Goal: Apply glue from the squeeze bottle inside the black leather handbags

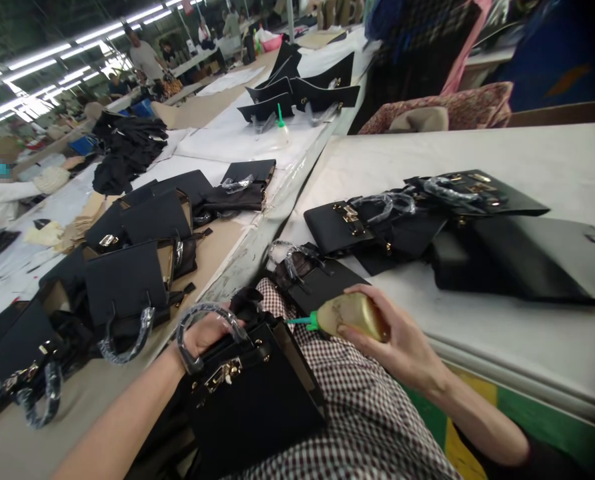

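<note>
Had blk handbag (257, 417) tilted on checked cloth (362, 407), w/ L hand (205, 335) at its top behind plastic-wrapped handle (237, 329); couldn't tell how tightly gripped, what w/ digits partly hidden. Held yellowish squeeze btl (350, 317) in R hand (395, 333), closed firmly round it, w/ green nozzle (310, 321) close to bag's upper corner. Saw more blk bags (335, 230) on white table (542, 157) & brown sheet (102, 393), and farther off a 2nd btl (283, 136) nr standing blk panels (322, 97).
</note>
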A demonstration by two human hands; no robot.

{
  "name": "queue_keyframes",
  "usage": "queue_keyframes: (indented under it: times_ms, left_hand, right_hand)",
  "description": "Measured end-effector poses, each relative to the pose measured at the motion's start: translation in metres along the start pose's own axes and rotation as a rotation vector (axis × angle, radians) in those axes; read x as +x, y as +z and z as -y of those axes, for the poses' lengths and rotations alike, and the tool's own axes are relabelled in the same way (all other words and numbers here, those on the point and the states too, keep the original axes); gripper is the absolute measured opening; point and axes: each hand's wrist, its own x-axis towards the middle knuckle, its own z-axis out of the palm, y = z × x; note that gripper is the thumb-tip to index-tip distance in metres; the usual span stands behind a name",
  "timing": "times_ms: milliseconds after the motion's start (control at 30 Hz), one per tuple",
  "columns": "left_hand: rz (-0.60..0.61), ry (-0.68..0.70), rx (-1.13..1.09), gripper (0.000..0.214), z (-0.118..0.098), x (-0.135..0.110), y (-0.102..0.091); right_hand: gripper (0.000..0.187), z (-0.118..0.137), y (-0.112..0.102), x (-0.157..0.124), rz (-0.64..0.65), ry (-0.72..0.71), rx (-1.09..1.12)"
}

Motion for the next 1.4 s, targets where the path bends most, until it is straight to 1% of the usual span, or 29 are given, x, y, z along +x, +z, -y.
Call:
queue_keyframes:
  times_ms: [133,300,367,433,567,633,700,767,833,967,1067,1200,1333,1400]
  left_hand:
    - [-0.013,-0.001,0.008,0.049,-0.001,0.0,0.002]
    - [-0.012,-0.004,0.009,0.042,-0.002,0.0,0.005]
    - [-0.001,-0.014,0.001,0.042,0.0,0.0,0.006]
    - [0.011,-0.017,-0.014,0.045,0.003,0.001,0.006]
    - [0.001,-0.01,-0.027,0.046,0.007,0.004,0.005]
    - [-0.02,-0.008,-0.022,0.043,0.007,0.005,0.005]
    - [-0.033,-0.008,-0.021,0.04,0.007,0.004,0.006]
    - [-0.032,-0.01,-0.023,0.04,0.007,0.004,0.007]
    - [-0.028,-0.013,-0.024,0.043,0.008,0.004,0.008]
    - [-0.013,-0.01,-0.022,0.046,0.01,0.006,0.009]
    - [-0.001,-0.008,-0.015,0.044,0.009,0.007,0.01]
    - [-0.005,0.0,0.008,0.04,0.008,0.006,0.011]
    - [0.011,0.001,0.012,0.047,0.008,0.004,0.015]
    - [0.028,0.004,0.016,0.046,0.007,0.004,0.017]
  right_hand:
    - [0.049,-0.001,0.004,0.006,0.044,-0.03,0.002]
    - [0.045,-0.009,0.0,0.0,0.145,-0.037,-0.031]
    - [0.045,-0.011,-0.001,-0.002,0.14,-0.023,-0.03]
    - [0.046,-0.012,0.0,-0.001,0.106,-0.018,-0.02]
    - [0.05,-0.011,0.006,0.003,0.06,-0.092,-0.016]
    - [0.05,-0.012,0.007,0.004,0.073,-0.133,-0.027]
    - [0.048,-0.012,0.004,0.004,0.111,-0.145,-0.062]
    - [0.047,-0.011,-0.001,0.002,0.16,-0.131,-0.102]
    - [0.046,-0.009,-0.005,-0.001,0.181,-0.105,-0.118]
    - [0.047,-0.008,-0.003,-0.002,0.106,-0.072,-0.079]
    - [0.049,-0.01,0.004,0.0,0.051,-0.112,-0.078]
    - [0.05,-0.013,0.007,0.0,0.084,-0.17,-0.112]
    - [0.049,-0.013,0.001,-0.004,0.131,-0.214,-0.153]
    - [0.048,-0.011,-0.002,-0.005,0.159,-0.227,-0.17]
